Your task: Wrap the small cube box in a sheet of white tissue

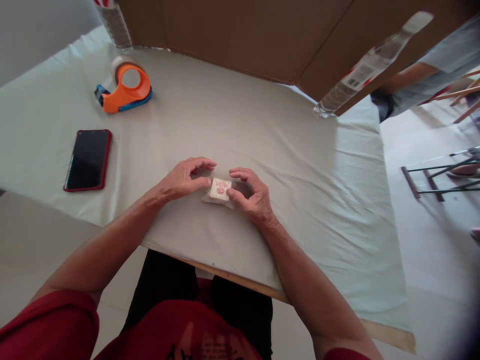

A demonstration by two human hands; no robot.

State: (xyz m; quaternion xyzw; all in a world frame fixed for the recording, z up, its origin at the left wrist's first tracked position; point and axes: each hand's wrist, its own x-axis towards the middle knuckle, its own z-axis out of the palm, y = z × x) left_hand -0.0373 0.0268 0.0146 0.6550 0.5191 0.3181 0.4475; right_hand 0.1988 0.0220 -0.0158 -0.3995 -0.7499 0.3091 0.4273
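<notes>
A small square whitish packet with red print (221, 190) lies on the cloth-covered table near its front edge. Clear crinkled wrapping shows around its lower edge. At its left is my left hand (186, 177), fingers curved and apart, the thumb tip at the packet's upper left edge. On the other side, my right hand (254, 195) curves in with its fingers apart. Its thumb tip rests at the packet's right edge, and its fingertips are beyond the far side. Neither hand is closed round the packet.
A phone in a red case (89, 160) and an orange tape dispenser (129, 90) are on the left. Brown cardboard (232, 35) stands along the back. A clear bottle (362, 72) stands at the back right, another (117, 27) at the back left. A person's arm (408, 77) shows behind the cardboard.
</notes>
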